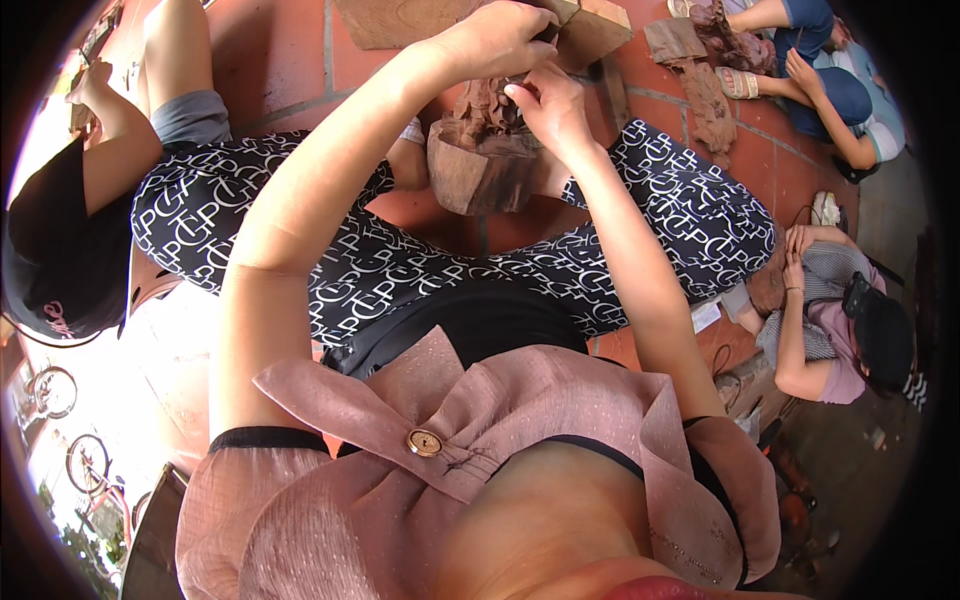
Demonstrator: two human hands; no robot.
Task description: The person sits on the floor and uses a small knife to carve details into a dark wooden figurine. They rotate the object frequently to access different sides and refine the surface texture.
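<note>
A reddish-brown wood carving [478,168] stands between my lower legs, with a rough block base and finely cut shapes on its upper part. Over the carving's far side, my left hand [505,42] is closed, its fingers curled around a small dark thing that I can only partly see. Just below it, my right hand [552,108] is closed beside the carved upper part, thumb bent toward the fingers. Whatever lies between those fingers is too small and hidden to name.
Pale wooden blocks [598,32] lie beyond my hands on the red tiled floor [285,60]. Another long carving [708,105] rests at the far right, near a seated person [850,100]. One person in black [60,230] sits at left, another in a dark cap [885,320] at right.
</note>
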